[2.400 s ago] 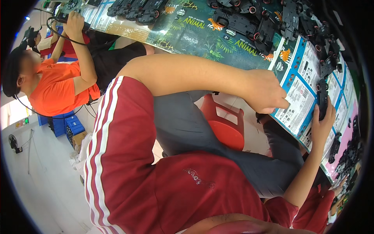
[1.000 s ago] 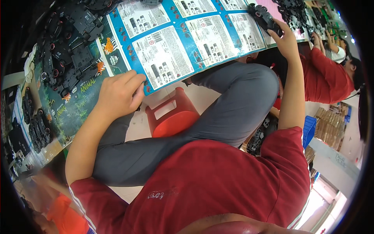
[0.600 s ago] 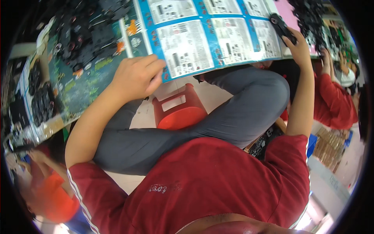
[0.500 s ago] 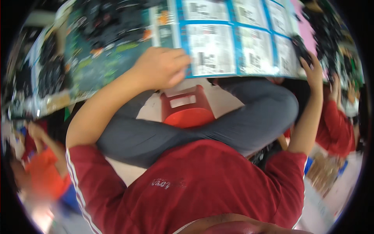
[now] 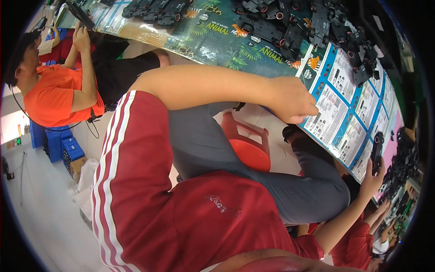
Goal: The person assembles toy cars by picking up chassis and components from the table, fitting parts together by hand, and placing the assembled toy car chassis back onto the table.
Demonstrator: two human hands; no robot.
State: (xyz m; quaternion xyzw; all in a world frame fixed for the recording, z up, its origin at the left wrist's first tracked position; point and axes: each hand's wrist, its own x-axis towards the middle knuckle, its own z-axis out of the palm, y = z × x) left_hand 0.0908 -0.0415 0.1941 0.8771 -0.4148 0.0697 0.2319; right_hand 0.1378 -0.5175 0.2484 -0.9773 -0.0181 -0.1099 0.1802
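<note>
The fingers [image 5: 375,168] of the right hand [image 5: 372,179] are wrapped around a small black toy-car chassis [image 5: 376,152], which stands up out of the grip with its long axis roughly upright in the picture, running along the near edge of the desk [image 5: 213,38]. The part sits at the lower right, over the last blue-and-white printed sheet [image 5: 368,159] and just beside a pink sheet [image 5: 389,149].

The left hand [image 5: 292,99] holds nothing. Its fingers are curled, the tips pressing on the nearest printed card [image 5: 330,108] right at the desk's edge. That makes the right hand the one on the part, while the left lies well apart from it, up along the row of cards [image 5: 351,131].

Beyond the left hand, toward the back of the desk, more black chassis parts [image 5: 353,52] lie heaped across the cards and a green jungle-print sheet [image 5: 217,36]. A second heap of black pieces [image 5: 404,159] crowds the far right, so open room beside the held part lies mainly over the cards between the two hands.

Below the desk edge stands a red plastic stool [image 5: 247,147] between the person's grey trouser legs. A co-worker in an orange shirt [image 5: 52,97] sits at the upper left, well clear.
</note>
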